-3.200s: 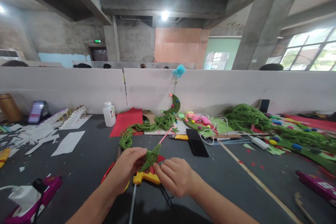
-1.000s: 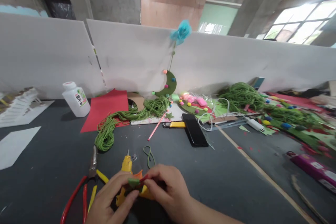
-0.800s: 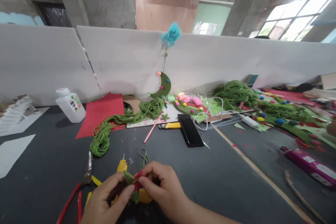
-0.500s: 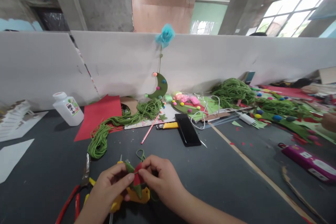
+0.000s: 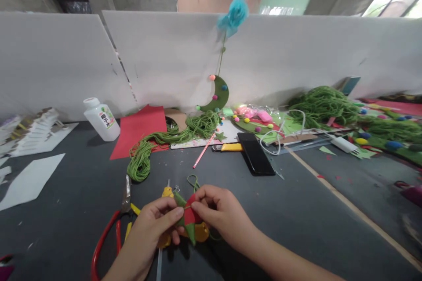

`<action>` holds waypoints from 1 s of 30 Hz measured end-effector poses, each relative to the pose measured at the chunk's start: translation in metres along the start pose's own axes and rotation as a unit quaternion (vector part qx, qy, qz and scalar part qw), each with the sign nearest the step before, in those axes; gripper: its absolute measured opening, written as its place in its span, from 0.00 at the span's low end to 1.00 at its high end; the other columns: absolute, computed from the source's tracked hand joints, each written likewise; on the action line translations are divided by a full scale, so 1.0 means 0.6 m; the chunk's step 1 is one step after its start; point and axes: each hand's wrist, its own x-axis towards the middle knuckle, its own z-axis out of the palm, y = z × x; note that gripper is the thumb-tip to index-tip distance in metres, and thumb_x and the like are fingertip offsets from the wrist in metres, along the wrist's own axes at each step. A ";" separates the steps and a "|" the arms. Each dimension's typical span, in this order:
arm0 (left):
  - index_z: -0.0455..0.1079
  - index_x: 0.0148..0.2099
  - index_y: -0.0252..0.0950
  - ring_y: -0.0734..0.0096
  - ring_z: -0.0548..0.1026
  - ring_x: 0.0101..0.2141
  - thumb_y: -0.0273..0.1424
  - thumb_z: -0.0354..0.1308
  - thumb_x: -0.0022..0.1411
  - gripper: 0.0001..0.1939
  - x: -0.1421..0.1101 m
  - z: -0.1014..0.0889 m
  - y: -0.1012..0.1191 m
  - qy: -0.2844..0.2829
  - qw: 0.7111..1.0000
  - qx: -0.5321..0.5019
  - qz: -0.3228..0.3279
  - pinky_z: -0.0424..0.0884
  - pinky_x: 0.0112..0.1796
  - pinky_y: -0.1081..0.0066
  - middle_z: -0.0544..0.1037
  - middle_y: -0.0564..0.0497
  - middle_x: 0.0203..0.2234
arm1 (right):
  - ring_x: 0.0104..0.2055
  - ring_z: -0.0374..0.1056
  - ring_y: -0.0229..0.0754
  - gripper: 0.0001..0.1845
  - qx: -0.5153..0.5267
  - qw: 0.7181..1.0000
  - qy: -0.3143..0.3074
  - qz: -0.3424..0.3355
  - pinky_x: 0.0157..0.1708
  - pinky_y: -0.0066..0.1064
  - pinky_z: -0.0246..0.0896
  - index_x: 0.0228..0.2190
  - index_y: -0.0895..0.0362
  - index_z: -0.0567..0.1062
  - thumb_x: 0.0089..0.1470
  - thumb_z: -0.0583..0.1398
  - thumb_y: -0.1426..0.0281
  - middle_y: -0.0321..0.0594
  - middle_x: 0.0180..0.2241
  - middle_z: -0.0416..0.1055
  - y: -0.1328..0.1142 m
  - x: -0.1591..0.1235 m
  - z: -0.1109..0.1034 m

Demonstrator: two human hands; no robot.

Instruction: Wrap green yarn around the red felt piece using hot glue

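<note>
With the red-and-green piece [image 5: 191, 216] at the centre of the dial and 12 o'clock straight away from you, it sits up in front of you between your two hands, above the yellow glue gun [image 5: 167, 192], whose nozzle shows at 11 o'clock. Your left hand [image 5: 151, 224] is closed in a pinch on its 9 o'clock side, thumb on top and other fingers curled below; your right hand [image 5: 226, 213] pinches at its 2 o'clock edge, where the thin strand [image 5: 187, 207] crossing the red face runs into your fingertips. It looks like felt, so expect it to be very light, soft and bendy, not slippery, and hard to break though easily creased or pulled out of shape. Take it flat near the middle, where red meets green; the narrow tips would likely fold. One green tip points to about 11 o'clock and the other down between 5 and 6, so the long axis of what shows runs roughly between those; your fingers hide the rest of the outline. A loop of green cord [image 5: 193, 180] lies just beyond at 12, and the red-handled shears [image 5: 126, 199] lie between 9 and 10.
</note>
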 end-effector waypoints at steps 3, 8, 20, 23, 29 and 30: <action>0.72 0.27 0.33 0.77 0.71 0.18 0.38 0.69 0.48 0.14 -0.001 0.003 -0.006 0.023 1.000 0.011 0.013 0.65 0.22 0.78 0.74 0.55 0.17 | 0.19 0.56 0.32 0.06 -0.009 1.000 -0.013 -0.008 0.18 0.21 0.50 0.25 0.58 0.73 0.51 0.58 0.73 0.29 0.18 0.63 -0.002 -0.002 -0.001; 0.69 0.27 0.35 0.78 0.68 0.16 0.37 0.66 0.50 0.12 0.002 -0.004 -0.007 0.066 0.994 0.070 0.055 0.62 0.20 0.79 0.72 0.57 0.14 | 0.19 0.57 0.32 0.04 -0.045 0.997 -0.012 -0.054 0.19 0.22 0.52 0.29 0.59 0.76 0.50 0.60 0.74 0.28 0.17 0.63 -0.001 0.002 -0.018; 0.67 0.27 0.36 0.76 0.69 0.15 0.35 0.63 0.52 0.10 0.027 -0.046 0.027 0.197 0.968 0.084 0.135 0.65 0.21 0.78 0.74 0.56 0.13 | 0.46 0.66 0.51 0.08 -0.323 0.900 0.058 -0.286 0.45 0.43 0.63 0.38 0.59 0.73 0.55 0.57 0.74 0.49 0.42 0.72 0.009 0.010 -0.023; 0.68 0.28 0.36 0.76 0.69 0.16 0.35 0.63 0.53 0.09 0.027 -0.049 0.029 0.212 0.961 0.089 0.154 0.65 0.22 0.78 0.74 0.57 0.13 | 0.36 0.67 0.50 0.13 -0.472 0.844 -0.059 -0.249 0.33 0.39 0.65 0.38 0.61 0.74 0.51 0.63 0.67 0.47 0.37 0.73 0.012 -0.019 0.029; 0.68 0.28 0.36 0.75 0.70 0.17 0.36 0.63 0.54 0.10 0.022 -0.053 0.042 0.203 0.958 0.108 0.170 0.66 0.23 0.77 0.74 0.57 0.13 | 0.34 0.66 0.48 0.15 -0.536 0.805 -0.103 -0.233 0.31 0.35 0.62 0.35 0.61 0.74 0.45 0.57 0.83 0.46 0.34 0.72 0.012 -0.026 0.051; 0.69 0.28 0.36 0.75 0.70 0.17 0.36 0.63 0.54 0.10 0.022 -0.056 0.045 0.202 0.958 0.113 0.171 0.66 0.23 0.76 0.74 0.57 0.13 | 0.35 0.66 0.49 0.15 -0.531 0.811 -0.108 -0.221 0.31 0.36 0.62 0.35 0.61 0.74 0.43 0.57 0.82 0.47 0.34 0.72 0.007 -0.028 0.045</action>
